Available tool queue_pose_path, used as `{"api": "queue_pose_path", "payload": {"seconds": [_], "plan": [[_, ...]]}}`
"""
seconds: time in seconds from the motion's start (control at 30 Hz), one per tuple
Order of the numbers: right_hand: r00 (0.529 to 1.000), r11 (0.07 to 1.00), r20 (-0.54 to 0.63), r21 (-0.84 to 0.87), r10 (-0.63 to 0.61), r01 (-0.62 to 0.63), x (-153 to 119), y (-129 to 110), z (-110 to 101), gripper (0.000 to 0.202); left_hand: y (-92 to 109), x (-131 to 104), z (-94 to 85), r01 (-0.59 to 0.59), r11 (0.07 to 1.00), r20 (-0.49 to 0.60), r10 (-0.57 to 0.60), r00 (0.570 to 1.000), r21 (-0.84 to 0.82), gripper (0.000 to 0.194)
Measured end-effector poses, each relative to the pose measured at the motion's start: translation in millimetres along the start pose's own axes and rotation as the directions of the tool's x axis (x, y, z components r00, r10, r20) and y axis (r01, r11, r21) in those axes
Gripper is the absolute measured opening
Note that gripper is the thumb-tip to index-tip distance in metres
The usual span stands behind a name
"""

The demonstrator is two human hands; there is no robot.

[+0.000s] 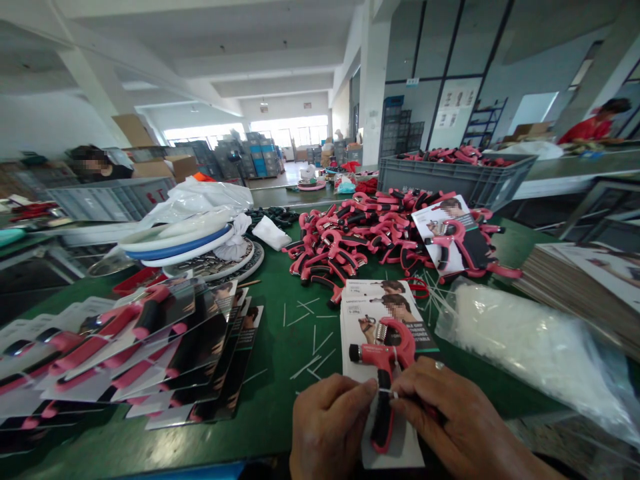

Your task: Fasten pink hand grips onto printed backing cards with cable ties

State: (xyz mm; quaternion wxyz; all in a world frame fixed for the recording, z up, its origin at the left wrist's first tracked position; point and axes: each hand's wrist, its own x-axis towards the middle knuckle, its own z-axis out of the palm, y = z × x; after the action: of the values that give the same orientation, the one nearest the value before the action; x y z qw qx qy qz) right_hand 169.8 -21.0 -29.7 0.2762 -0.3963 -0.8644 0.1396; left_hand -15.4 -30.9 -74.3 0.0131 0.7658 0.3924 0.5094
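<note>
A pink and black hand grip (384, 360) with a metal spring lies on a printed card (353, 320), at the front middle of the green table. A white cable tie (387, 391) crosses its black handle. My left hand (330, 423) is at the handle's left side, thumb and forefinger pinched together at the tie. From the right, my right hand (445, 413) pinches the tie's other side, with a ring on one finger. Its lower fingers curl near the handle and are partly hidden.
Carded grips (165, 360) are stacked at left. Loose grips (345, 233) are heaped behind the card. A bag of white ties (520, 340) and a card stack (575, 287) lie at right, a grey crate (450, 179) behind. Two other people sit farther off.
</note>
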Motion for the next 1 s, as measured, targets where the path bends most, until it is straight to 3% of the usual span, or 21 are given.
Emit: {"api": "queue_pose_path", "payload": {"seconds": [0.4,0.57,0.77,0.9,1.0], "plan": [[1.0,1.0,-0.002,-0.003,-0.007,0.007,0,0,0,0.011,5,3,1.7,-0.023,0.999,-0.023,0.022,0.999,-0.043,0.016],[0.999,1.0,0.049,-0.022,-0.001,0.002,2,-2,-3,0.014,5,3,3.5,-0.018,0.994,-0.023,0.015,1.0,-0.11,0.016],[0.995,0.999,0.084,-0.015,0.049,-0.047,4,-1,-1,0.01,5,8,0.4,0.137,0.916,0.078,-0.116,0.99,-0.377,0.015],[0.997,0.993,0.002,-0.083,0.079,-0.079,1,1,1,0.013,10,12,-0.3,0.257,0.897,0.155,-0.214,0.964,-0.36,0.015],[1.0,0.998,0.024,-0.06,0.02,-0.018,-4,3,0,0.011,14,15,-0.6,0.319,0.899,0.213,-0.263,0.941,-0.301,0.01]]}}
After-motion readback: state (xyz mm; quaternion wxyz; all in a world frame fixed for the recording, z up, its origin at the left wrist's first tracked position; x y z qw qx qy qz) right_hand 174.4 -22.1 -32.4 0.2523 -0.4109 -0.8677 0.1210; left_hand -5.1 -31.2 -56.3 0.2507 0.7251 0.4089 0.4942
